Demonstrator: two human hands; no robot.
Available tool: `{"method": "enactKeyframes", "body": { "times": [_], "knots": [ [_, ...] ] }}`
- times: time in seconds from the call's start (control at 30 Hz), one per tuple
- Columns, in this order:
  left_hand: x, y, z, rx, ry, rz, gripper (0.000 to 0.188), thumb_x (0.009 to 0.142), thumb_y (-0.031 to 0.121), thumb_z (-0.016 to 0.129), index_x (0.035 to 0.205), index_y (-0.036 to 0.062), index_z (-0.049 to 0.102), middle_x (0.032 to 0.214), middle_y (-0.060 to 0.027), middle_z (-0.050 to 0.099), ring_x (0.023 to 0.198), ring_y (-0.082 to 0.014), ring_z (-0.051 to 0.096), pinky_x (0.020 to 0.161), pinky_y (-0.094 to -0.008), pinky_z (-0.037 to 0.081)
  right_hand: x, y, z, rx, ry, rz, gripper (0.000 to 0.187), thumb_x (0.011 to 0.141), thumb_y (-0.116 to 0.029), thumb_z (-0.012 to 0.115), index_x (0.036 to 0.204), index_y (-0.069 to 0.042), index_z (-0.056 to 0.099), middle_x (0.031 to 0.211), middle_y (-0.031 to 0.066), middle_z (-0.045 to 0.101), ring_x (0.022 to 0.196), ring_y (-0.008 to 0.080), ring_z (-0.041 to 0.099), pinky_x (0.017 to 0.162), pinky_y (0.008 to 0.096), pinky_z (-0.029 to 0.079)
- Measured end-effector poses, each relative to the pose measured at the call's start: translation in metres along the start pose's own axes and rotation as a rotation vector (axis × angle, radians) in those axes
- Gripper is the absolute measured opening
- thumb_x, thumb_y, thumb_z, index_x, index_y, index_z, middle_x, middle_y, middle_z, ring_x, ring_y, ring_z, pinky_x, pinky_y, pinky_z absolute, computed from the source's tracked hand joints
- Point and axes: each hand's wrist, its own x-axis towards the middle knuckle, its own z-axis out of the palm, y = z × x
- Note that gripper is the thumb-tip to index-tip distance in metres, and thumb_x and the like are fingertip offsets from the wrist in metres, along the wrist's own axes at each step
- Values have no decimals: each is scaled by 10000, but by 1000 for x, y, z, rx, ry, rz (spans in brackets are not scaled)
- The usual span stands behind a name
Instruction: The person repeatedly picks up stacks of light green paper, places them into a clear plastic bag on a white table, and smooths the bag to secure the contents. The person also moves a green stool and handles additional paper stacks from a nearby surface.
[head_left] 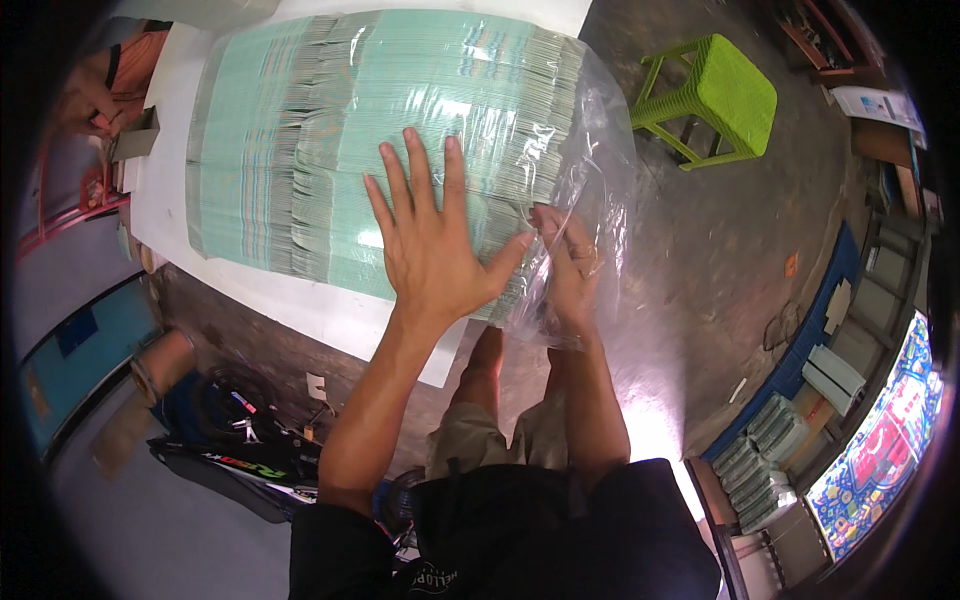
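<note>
A large clear plastic bag (600, 160) wraps several rows of tightly packed, mint-green paper sheets or sleeves (400, 90) with grey edges, lying on a white table. My left hand (432, 250) lies flat on top of the wrapped stack with its fingers spread and the thumb stretched toward the bag's right end. At that loose end my right hand (572, 275) has its fingers bent around the crumpled film. Plastic partly covers the right hand and glare blurs its fingertips.
The white tabletop (300, 310) shows along the stack's near edge. A green plastic stool (735, 95) stands at the far right. Another person's hand (95, 105) shows at far left, beside a small box (137, 135). Wrapped bundles (770, 440) sit on the right. A bicycle wheel (235, 400) is at lower left.
</note>
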Motion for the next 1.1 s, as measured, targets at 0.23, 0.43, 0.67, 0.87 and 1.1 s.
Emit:
{"method": "enactKeyframes", "body": {
  "times": [0.23,0.43,0.67,0.87,1.1],
  "knots": [
    [2,2,-1,-16,-12,-59,1141,803,656,718,1606,-19,269,1653,-372,122,1524,-588,87,1185,-714,58,24,-13,-13,-228,-169,-76,228,966,-168,716,1138,-18,716,1172,98,657,991,184,640,856,325,509],
    [0,6,-2,23,-10,-79,1116,807,671,712,1600,-1,305,1646,-374,158,1531,-565,119,1184,-710,87,27,-13,-31,-339,-380,14,356,942,-277,762,1219,-57,728,1200,158,654,1017,246,675,864,391,540],
    [-7,-1,-7,62,-71,-41,1100,841,683,680,1612,11,276,1652,-367,146,1534,-553,129,1177,-720,84,72,-45,-39,-617,-826,46,439,947,-381,742,1289,-107,715,1154,224,665,1023,295,684,904,406,546],
    [-25,3,-8,124,-145,-61,1126,845,706,658,1625,17,231,1664,-355,117,1539,-550,107,1169,-730,51,45,-37,-33,-652,-669,-97,370,958,-203,729,1256,15,698,1051,238,716,939,321,699,848,368,533],
    [-23,5,1,121,-92,-83,1104,834,695,670,1625,40,265,1670,-345,120,1544,-546,88,1160,-739,33,11,-23,-12,-332,-384,-130,347,991,-136,659,1331,-75,693,904,119,675,824,232,655,753,366,532]
  ]
}}
